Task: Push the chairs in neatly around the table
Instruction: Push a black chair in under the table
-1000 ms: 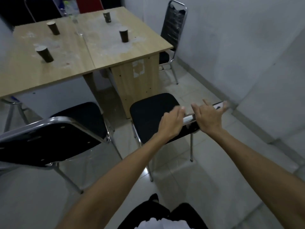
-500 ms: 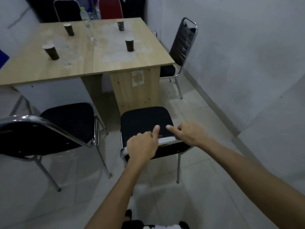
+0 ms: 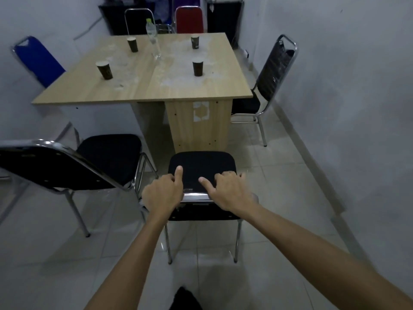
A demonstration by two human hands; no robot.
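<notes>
behind the black chair (image 3: 201,168), facing the desk (image 3: 178,86), left hand (image 3: 163,193) and right hand (image 3: 230,191) seemingly curl over its backrest; push straight, evenly, until the seat tucks under.

Over the last second the black chair (image 3: 202,168) swings from pointing toward ten o'clock to facing the table (image 3: 143,86) at twelve, its seat front nearer the pedestal, while the left hand (image 3: 163,195) and right hand (image 3: 230,191) spread apart along its chrome top rail.
</notes>
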